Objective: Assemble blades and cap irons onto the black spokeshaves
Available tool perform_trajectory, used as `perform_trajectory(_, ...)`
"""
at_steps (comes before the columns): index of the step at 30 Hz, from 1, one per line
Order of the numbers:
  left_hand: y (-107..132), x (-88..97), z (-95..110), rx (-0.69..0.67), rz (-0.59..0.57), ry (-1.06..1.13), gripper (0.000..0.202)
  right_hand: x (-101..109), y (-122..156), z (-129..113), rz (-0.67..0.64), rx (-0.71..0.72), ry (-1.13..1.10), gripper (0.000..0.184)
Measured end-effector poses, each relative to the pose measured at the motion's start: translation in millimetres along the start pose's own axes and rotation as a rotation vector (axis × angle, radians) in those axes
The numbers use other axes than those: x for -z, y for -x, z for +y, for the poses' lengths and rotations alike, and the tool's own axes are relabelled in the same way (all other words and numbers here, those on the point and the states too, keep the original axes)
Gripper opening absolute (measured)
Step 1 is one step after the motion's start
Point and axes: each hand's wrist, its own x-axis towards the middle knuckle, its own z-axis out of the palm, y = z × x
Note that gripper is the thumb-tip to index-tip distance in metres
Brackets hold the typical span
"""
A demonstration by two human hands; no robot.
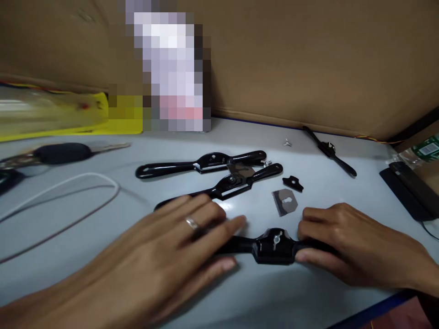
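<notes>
At the lower centre of the frame, a black spokeshave lies crosswise on the pale counter, and both hands are on its handles. The left hand lies over the left handle with its fingers stretched nearly flat and the thumb beneath, a loose hold rather than a closed fist; a ring shows on one finger. The right hand curls its fingers over the right handle, thumb under, partly closed around it.

The counter's near edge runs just below the right wrist at the lower right; bare counter lies open at the lower left. Just above the held tool lie a loose grey blade and a small black cap piece, near but not touching it.

The spokeshave is glossy black, with a raised middle body carrying a silver wing screw.
</notes>
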Motion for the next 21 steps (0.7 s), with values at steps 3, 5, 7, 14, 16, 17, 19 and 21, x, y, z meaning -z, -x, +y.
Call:
perform_trajectory(3, -1.9, -6.8, 10.0, -0.147, -0.030, -0.094, 0.048, -12.4, -4.5, -11.2, 0.309, 0.059, 0.181, 0.029)
perform_trajectory(5, 5.7, -11.4, 16.6, -0.125, -0.027, -0.068, 0.046, -21.5, -10.2, -21.1, 0.414, 0.101, 0.193, 0.035)
perform_trajectory(7, 18.9, -17.6, 25.4, -0.057, 0.028, -0.022, 0.045, -30.4, -16.6, -31.0, 0.448, 0.113, 0.152, 0.035)
perform_trajectory(14, 41.5, -34.6, 49.1, 0.037, 0.087, 0.150, 0.070, -48.5, -28.7, -42.2, 0.465, 0.033, 0.100, 0.033)
perform_trajectory(16, 36.4, -32.4, 48.9, 0.030, 0.083, 0.149, 0.068, -46.5, -30.1, -41.2, 0.448, 0.056, 0.140, 0.036)
perform_trajectory(17, 33.4, -30.8, 48.2, 0.023, 0.080, 0.147, 0.067, -45.0, -31.0, -40.7, 0.436, 0.070, 0.168, 0.037)
perform_trajectory(19, 28.4, -28.0, 46.1, 0.006, 0.058, 0.149, 0.064, -42.6, -32.6, -39.6, 0.418, 0.105, 0.214, 0.038)
perform_trajectory(21, 25.8, -26.9, 43.8, -0.013, 0.052, 0.170, 0.062, -42.7, -33.7, -38.1, 0.409, 0.139, 0.222, 0.038)
